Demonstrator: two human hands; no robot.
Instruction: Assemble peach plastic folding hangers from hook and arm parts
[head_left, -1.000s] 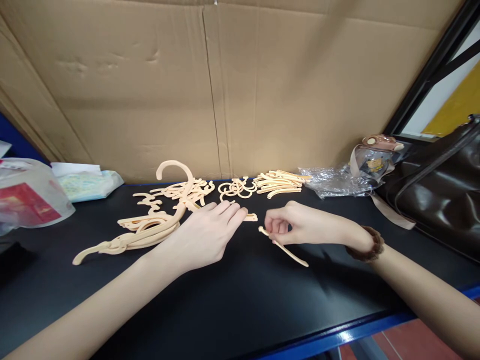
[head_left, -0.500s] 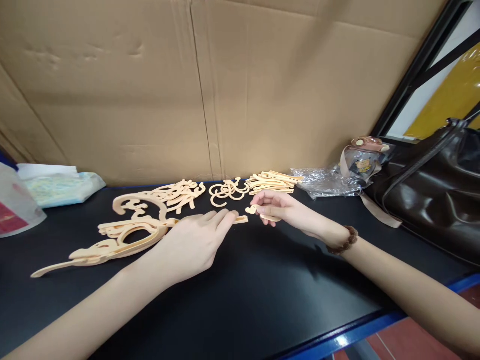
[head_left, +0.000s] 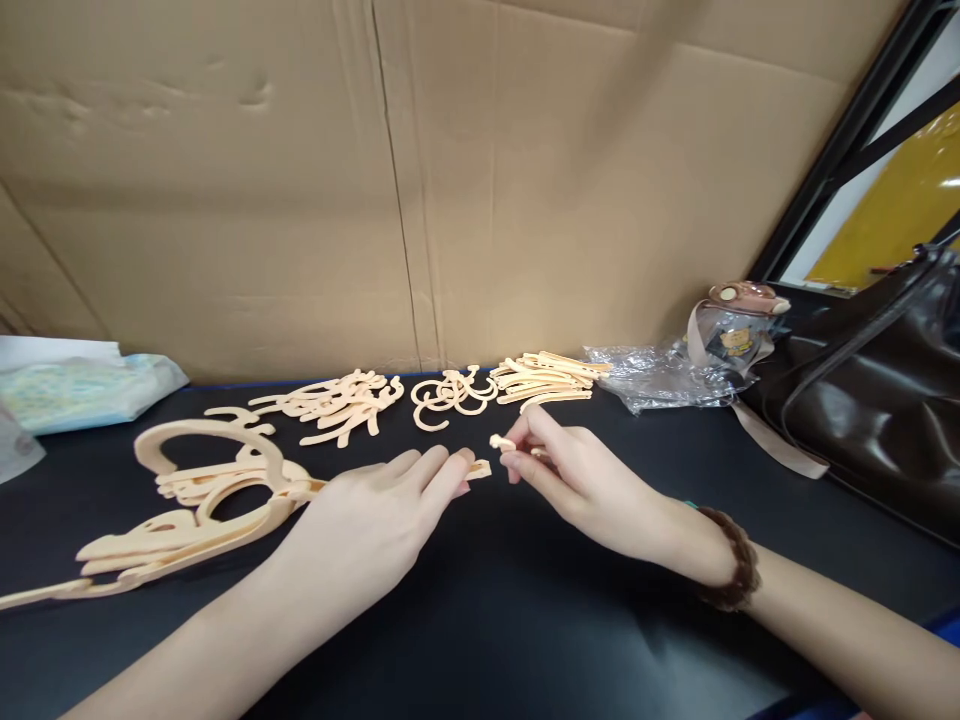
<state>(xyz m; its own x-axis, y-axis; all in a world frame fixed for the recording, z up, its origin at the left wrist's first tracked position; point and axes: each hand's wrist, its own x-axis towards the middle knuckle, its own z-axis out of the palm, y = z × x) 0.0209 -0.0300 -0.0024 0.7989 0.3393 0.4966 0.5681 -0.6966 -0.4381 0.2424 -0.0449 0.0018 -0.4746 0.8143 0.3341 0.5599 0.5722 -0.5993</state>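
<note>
My left hand [head_left: 397,500] is closed over a cream plastic hanger arm [head_left: 480,469], whose end sticks out past the fingertips. On its other side, folding hangers [head_left: 247,515] with a big curved hook [head_left: 202,430] lie at the left; the hand hides whether the held arm joins them. Between thumb and fingers my right hand [head_left: 570,470] pinches a small cream hanger piece [head_left: 501,442], its rounded end facing the left hand's arm. A small gap separates the two pieces. Most of the right piece is hidden by the fingers.
Behind the hands lie a pile of hanger arms [head_left: 349,400], loose hooks [head_left: 454,392] and a stack of straight strips [head_left: 547,375]. Clear plastic bags [head_left: 649,378], a strapped bottle [head_left: 731,330] and a dark leather bag [head_left: 877,390] stand right. A soft packet [head_left: 90,390] lies left, before a cardboard wall [head_left: 570,180].
My right hand has turned, bringing its piece's rounded end slightly lower and toward the left hand's arm. The view has shifted a little, and the folding hangers appear further left and lower.
</note>
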